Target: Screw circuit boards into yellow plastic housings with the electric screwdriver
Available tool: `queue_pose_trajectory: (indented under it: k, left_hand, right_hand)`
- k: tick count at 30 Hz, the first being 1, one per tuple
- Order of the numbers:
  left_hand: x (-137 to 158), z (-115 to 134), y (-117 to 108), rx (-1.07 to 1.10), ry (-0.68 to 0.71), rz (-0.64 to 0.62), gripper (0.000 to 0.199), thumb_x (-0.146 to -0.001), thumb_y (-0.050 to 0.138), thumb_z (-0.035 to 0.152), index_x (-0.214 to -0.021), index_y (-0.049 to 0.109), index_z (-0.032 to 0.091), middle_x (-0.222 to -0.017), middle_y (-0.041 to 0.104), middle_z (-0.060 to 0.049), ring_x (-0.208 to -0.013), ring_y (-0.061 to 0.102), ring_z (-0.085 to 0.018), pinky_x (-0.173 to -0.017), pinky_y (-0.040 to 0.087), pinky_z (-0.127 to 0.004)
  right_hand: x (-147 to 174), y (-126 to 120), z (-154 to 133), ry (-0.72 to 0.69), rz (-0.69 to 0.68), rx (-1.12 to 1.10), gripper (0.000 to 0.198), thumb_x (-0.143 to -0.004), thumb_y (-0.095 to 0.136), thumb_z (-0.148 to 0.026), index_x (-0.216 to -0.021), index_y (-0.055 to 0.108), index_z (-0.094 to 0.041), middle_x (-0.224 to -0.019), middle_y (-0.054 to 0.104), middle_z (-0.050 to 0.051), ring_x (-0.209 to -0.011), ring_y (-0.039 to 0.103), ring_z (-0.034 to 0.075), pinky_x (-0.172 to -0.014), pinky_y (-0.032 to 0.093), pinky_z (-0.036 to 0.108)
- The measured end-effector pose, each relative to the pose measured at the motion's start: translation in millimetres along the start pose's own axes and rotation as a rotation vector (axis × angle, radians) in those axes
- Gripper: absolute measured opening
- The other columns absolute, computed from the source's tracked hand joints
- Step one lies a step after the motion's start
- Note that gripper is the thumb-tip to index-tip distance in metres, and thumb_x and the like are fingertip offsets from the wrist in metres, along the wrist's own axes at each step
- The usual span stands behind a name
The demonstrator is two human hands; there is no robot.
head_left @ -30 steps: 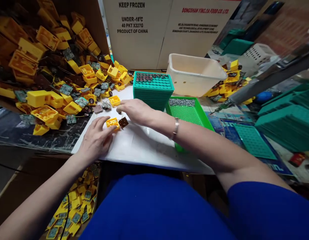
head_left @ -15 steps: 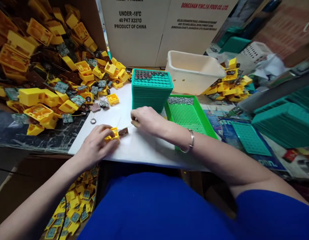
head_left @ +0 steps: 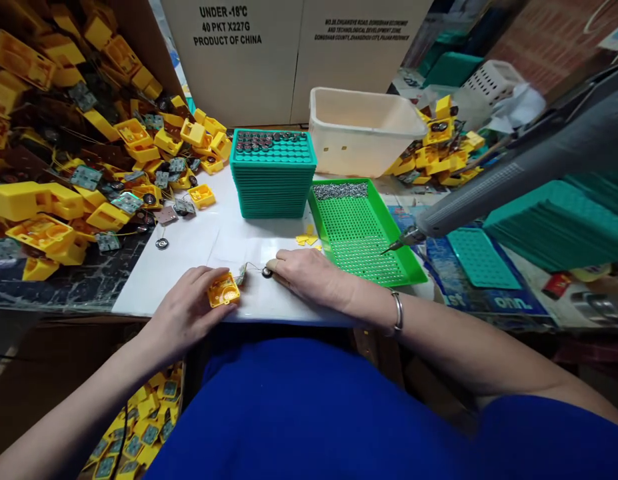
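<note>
My left hand (head_left: 196, 300) grips a small yellow plastic case (head_left: 223, 291) by its sides, its open hollow facing up. A small circuit board (head_left: 243, 273) stands on edge beside the case, and thin wires run from it to a round black speaker (head_left: 267, 272). The fingertips of my right hand (head_left: 309, 277) pinch that speaker just above the white tabletop (head_left: 189, 280). Farther left, another round speaker (head_left: 161, 244) lies on the table, wired to a brown board (head_left: 166, 215).
Stacked teal trays (head_left: 273, 187) hold small round parts on top. A green tray (head_left: 359, 233) of screws lies right, with an electric screwdriver (head_left: 453, 200) above it. Yellow cases (head_left: 43, 227) pile up left. A translucent bin (head_left: 363, 140) stands behind; yellow scraps (head_left: 307, 239) lie near the stack.
My right hand has come down and pinches the speaker. The yellow case has turned so its hollow faces up, and the board has tipped on edge. The view has shifted right.
</note>
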State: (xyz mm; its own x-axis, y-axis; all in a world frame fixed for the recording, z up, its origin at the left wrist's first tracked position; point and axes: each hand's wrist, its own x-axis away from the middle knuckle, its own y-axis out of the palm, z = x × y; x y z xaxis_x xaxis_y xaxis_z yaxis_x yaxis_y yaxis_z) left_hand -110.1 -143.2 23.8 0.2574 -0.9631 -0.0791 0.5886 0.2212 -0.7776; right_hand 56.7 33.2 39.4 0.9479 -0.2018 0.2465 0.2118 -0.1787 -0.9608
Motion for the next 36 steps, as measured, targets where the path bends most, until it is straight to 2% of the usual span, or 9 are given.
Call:
queue_pose_trajectory:
  k: [5, 8, 13, 20, 23, 25, 27, 30, 36]
  left_hand:
    - [-20, 11, -16, 0.463, -0.399, -0.206, 0.047, -0.079, 0.065, 0.056, -0.109, 0.064, 0.020, -0.085, 0.069, -0.004, -0.060, 0.061, -0.017, -0.057, 0.051, -0.029]
    - [-32, 13, -18, 0.826, -0.548, -0.219, 0.038, -0.075, 0.071, 0.051, -0.093, 0.064, 0.019, -0.075, 0.067, -0.002, -0.053, 0.061, -0.016, -0.042, 0.047, -0.024]
    - [-39, 13, -13, 1.193, -0.678, -0.162, 0.031, -0.067, 0.080, 0.034, -0.086, 0.072, 0.012, -0.075, 0.072, -0.007, -0.055, 0.064, -0.015, -0.044, 0.053, -0.021]
    - [-46, 18, -15, 1.247, -0.666, 0.074, 0.031, -0.059, 0.080, 0.008, -0.089, 0.073, 0.009, -0.091, 0.075, -0.009, -0.072, 0.069, -0.013, -0.064, 0.057, -0.015]
    - [-55, 21, -16, 1.173, -0.546, 0.239, 0.037, -0.055, 0.083, 0.007, -0.090, 0.070, 0.011, -0.087, 0.074, -0.005, -0.076, 0.069, -0.012, -0.067, 0.056, -0.015]
    - [-58, 22, -14, 1.024, -0.412, 0.292, 0.045, -0.055, 0.087, 0.012, -0.095, 0.068, 0.014, -0.082, 0.073, -0.001, -0.074, 0.068, -0.012, -0.068, 0.055, -0.017]
    - [-57, 22, -6, 0.875, -0.365, 0.171, 0.051, -0.057, 0.088, 0.020, -0.103, 0.066, 0.015, -0.081, 0.073, 0.000, -0.072, 0.067, -0.014, -0.066, 0.055, -0.021]
    - [-49, 24, 11, 0.840, -0.427, -0.110, 0.061, -0.063, 0.087, 0.029, -0.116, 0.061, 0.015, -0.094, 0.074, -0.005, -0.081, 0.070, -0.018, -0.072, 0.055, -0.027]
    - [-37, 32, 34, 0.971, -0.452, -0.182, 0.055, -0.063, 0.086, 0.026, -0.110, 0.060, 0.017, -0.110, 0.073, -0.007, -0.094, 0.070, -0.020, -0.085, 0.055, -0.031]
  right_hand:
    - [-4, -3, 0, -0.033, 0.008, -0.056, 0.024, -0.097, 0.046, -0.025, -0.105, 0.065, -0.013, -0.105, 0.068, 0.010, -0.081, 0.058, 0.016, -0.060, 0.026, 0.030]
    - [-5, -6, -3, -0.043, 0.021, -0.066, 0.029, -0.098, 0.046, -0.035, -0.106, 0.065, -0.014, -0.106, 0.069, 0.009, -0.083, 0.059, 0.017, -0.060, 0.025, 0.030]
    - [-10, -10, -8, 0.002, -0.018, -0.055, 0.030, -0.098, 0.040, -0.022, -0.106, 0.067, -0.011, -0.109, 0.069, 0.013, -0.087, 0.062, 0.020, -0.060, 0.026, 0.032]
    - [-13, -7, -1, 0.040, 0.053, -0.142, 0.026, -0.090, 0.046, -0.013, -0.104, 0.068, -0.007, -0.106, 0.069, 0.017, -0.087, 0.062, 0.021, -0.066, 0.036, 0.032]
    - [-12, -17, 15, 0.114, 0.184, -0.455, 0.021, -0.088, 0.053, -0.016, -0.102, 0.068, -0.010, -0.095, 0.071, 0.010, -0.080, 0.061, 0.015, -0.070, 0.044, 0.028]
    - [-10, -24, 26, 0.168, 0.238, -0.752, 0.019, -0.088, 0.055, -0.017, -0.102, 0.066, -0.010, -0.086, 0.068, 0.005, -0.070, 0.059, 0.010, -0.062, 0.048, 0.023]
    - [-8, -25, 33, 0.190, 0.226, -0.976, 0.015, -0.087, 0.056, -0.018, -0.098, 0.064, -0.010, -0.080, 0.063, 0.003, -0.062, 0.056, 0.007, -0.052, 0.049, 0.019]
    - [-1, -19, 35, 0.160, 0.142, -1.115, 0.012, -0.087, 0.054, -0.016, -0.095, 0.061, -0.010, -0.075, 0.058, 0.000, -0.056, 0.053, 0.006, -0.045, 0.050, 0.017]
    - [14, -6, 30, 0.007, 0.008, -1.143, 0.012, -0.089, 0.053, -0.017, -0.097, 0.060, -0.011, -0.076, 0.060, -0.002, -0.054, 0.055, 0.005, -0.049, 0.051, 0.018]
